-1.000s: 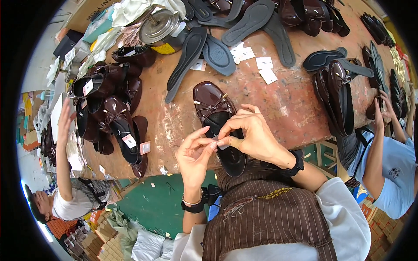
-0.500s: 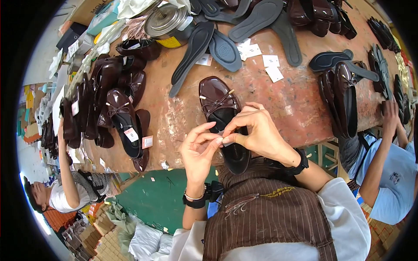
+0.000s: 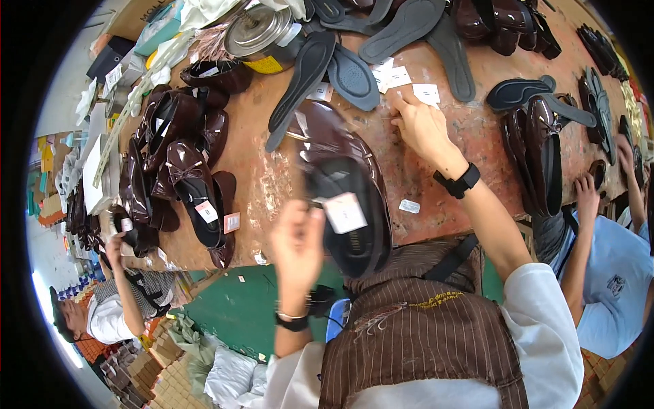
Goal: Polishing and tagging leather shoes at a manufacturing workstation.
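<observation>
A glossy dark-brown shoe (image 3: 378, 204) with a black insole is tilted up before me, its toe blurred by motion. A white paper tag (image 3: 345, 213) lies over its opening. At the shoe's left side is my left hand (image 3: 298, 242), smeared by motion, its thumb by the rim and tag; it appears to grip the shoe. My right hand (image 3: 424, 129) is stretched forward over the table, fingers bent and apart, close to the white cards (image 3: 398, 76). Nothing shows between those fingers. Another card (image 3: 426, 94) is partly behind the hand.
Brown shoes (image 3: 194, 177) are heaped at left, with a pair (image 3: 535, 160) at right. Grey insoles (image 3: 354, 78) and a metal canister (image 3: 259, 34) lie at the back. A small clear sticker (image 3: 409, 206) is near the front edge. Co-workers' hands (image 3: 587, 194) are at both sides.
My hands have parted from their pinch over the shoe. The right has moved forward to the cards; the left has moved slightly left. The shoe has tipped up and its tag shows plainly.
</observation>
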The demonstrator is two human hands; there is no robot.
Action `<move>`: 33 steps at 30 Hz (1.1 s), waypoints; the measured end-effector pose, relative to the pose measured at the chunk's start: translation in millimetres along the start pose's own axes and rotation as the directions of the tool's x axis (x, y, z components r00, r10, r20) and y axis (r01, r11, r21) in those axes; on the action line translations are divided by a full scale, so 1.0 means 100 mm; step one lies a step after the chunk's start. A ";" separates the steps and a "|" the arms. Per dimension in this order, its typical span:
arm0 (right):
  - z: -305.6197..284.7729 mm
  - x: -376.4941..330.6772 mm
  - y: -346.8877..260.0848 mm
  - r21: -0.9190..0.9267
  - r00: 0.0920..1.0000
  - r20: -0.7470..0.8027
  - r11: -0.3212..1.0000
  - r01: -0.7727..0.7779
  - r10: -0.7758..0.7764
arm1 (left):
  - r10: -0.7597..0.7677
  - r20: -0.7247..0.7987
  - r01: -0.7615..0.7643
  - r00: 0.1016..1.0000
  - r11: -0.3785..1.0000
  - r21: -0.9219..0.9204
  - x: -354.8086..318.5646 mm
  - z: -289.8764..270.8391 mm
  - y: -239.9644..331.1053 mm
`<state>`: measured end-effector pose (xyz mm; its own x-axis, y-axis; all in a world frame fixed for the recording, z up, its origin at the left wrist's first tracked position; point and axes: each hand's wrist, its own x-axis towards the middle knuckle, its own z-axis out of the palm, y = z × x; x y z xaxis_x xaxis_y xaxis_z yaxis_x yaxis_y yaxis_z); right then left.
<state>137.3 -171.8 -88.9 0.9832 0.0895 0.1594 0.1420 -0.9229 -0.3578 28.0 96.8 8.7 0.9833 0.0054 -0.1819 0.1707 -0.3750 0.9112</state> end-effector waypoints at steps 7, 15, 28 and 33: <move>0.04 -0.06 -0.04 -0.001 0.997 0.074 1.000 0.018 -0.018 | 0.226 -0.538 -0.068 0.812 0.952 0.298 0.92 -2.72 0.08; -0.83 -0.47 -0.58 0.583 0.999 -0.036 0.812 0.013 0.011 | 0.449 -0.614 0.403 0.650 0.482 0.778 1.45 -3.20 0.03; -0.03 -1.09 -1.13 0.459 0.989 -0.019 0.878 0.138 -0.145 | 0.104 -0.153 0.030 0.983 0.727 0.686 -0.03 0.54 -0.28; -0.01 -1.10 -1.08 0.492 0.993 -0.012 0.863 0.112 -0.121 | 0.079 -0.224 0.054 0.971 0.844 0.534 0.02 0.66 -0.41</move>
<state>13.8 -81.9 -66.6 0.9572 0.1961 0.2131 0.2890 -0.6026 -0.7439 18.8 50.5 -53.5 0.9829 0.1830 -0.0217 0.1633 -0.8108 0.5621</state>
